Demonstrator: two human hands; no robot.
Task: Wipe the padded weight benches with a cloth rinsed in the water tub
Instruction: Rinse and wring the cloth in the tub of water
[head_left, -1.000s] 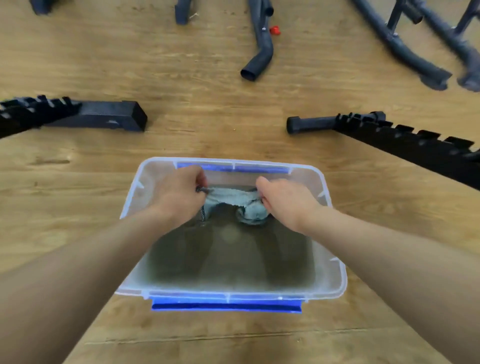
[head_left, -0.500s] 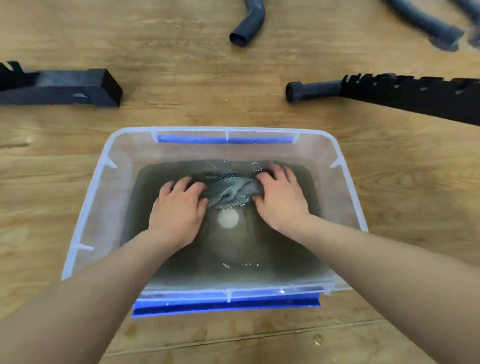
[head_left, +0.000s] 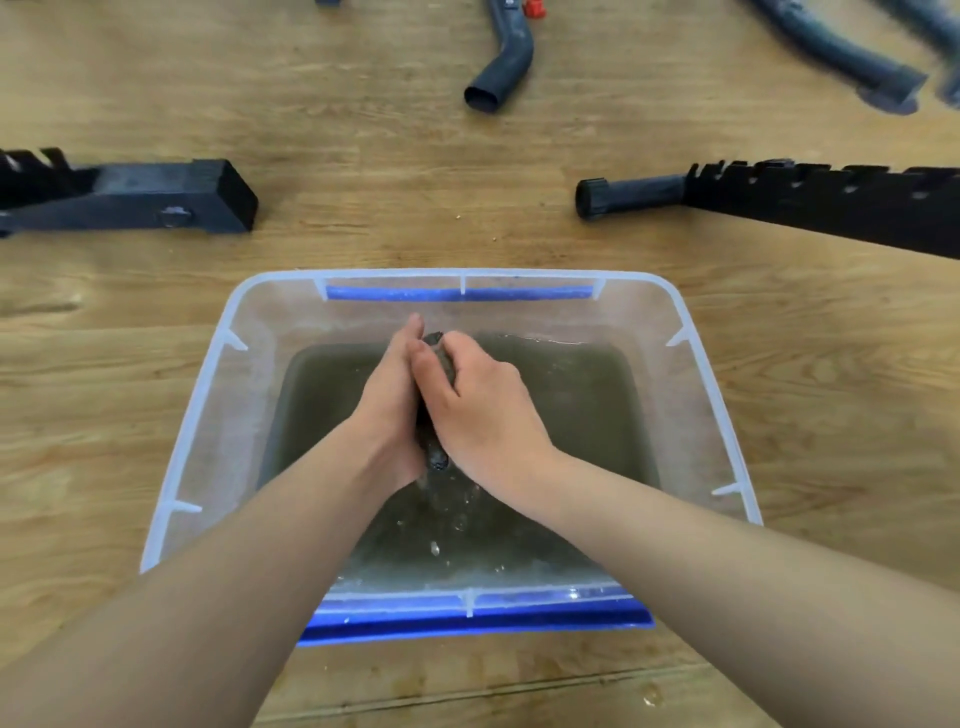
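A clear plastic water tub (head_left: 711, 395) with blue handles sits on the wooden floor, part full of murky water. Over its middle, my left hand (head_left: 389, 400) and my right hand (head_left: 478, 410) press together around a dark wet cloth (head_left: 435, 457). Only the cloth's ends show, one between my fingertips and one below my palms. Water drips from it and ripples the surface beneath. No padded bench top is in view.
Black bench frame parts lie on the floor beyond the tub: a square foot (head_left: 171, 200) at the left and a notched rail with a round end (head_left: 779, 200) at the right. Grey tube legs (head_left: 501, 67) lie at the top. Small wet spots mark the floor near the tub.
The cloth was spread between my hands in the water. Now both hands have come together and lifted, squeezing it into a tight roll above the water.
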